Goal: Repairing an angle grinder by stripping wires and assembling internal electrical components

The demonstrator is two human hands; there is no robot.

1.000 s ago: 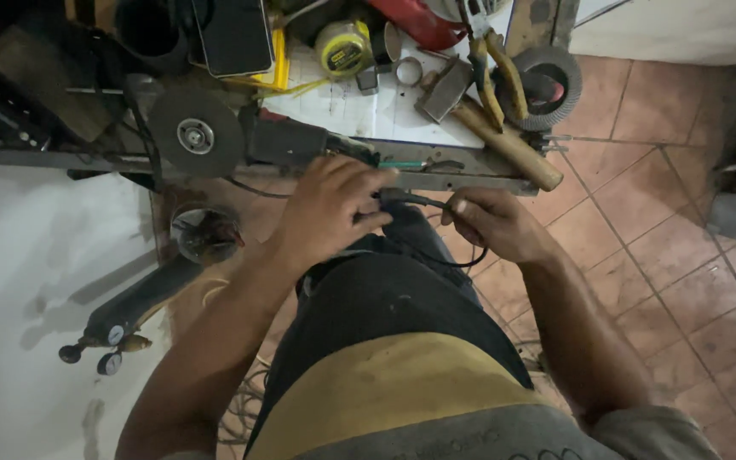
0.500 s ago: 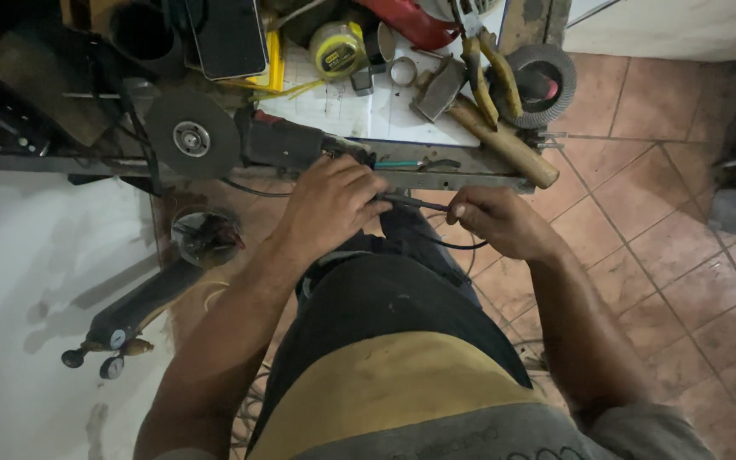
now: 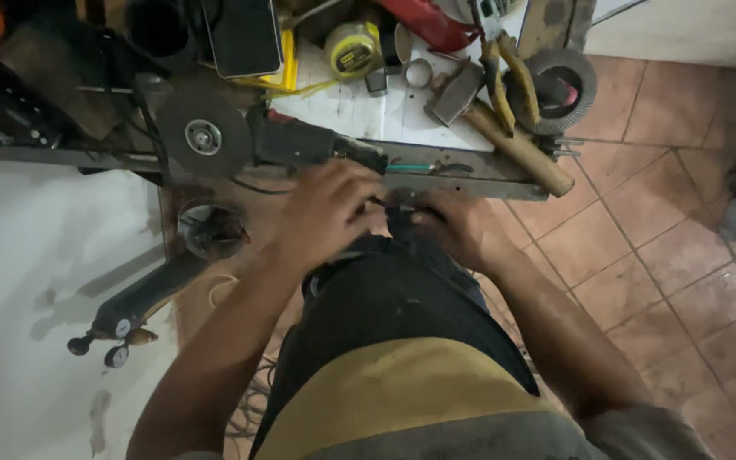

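Only the head view to go on, looking straight down at the tabletop [image 3: 436, 111] edge. Both hands sit close together right at the front rail, just below a black-bodied angle grinder with a grey round disc [image 3: 300, 140]. The left hand [image 3: 330, 213] is curled with its fingers up against the grinder's rear end, and the right hand [image 3: 453, 226] is beside it, fingers pinched around something thin and dark — looks like the black power cord [image 3: 389, 204], though the exact grip is hidden between the two hands. So the hands are nearly touching each other, both closed rather than spread.

The grinder lies with its long axis left to right along the tabletop edge, disc end to the left, tail end pointing at the hands. It's just above them, and the left hand is the nearer one.

Counts — one grinder, one wooden-handled hammer [image 3: 504, 140] lying diagonally to the right, one loose round grinding wheel [image 3: 568, 85] by the hammer, one yellow tape measure [image 3: 353, 49] further back, one dark flat rectangular slab [image 3: 242, 34] top left.
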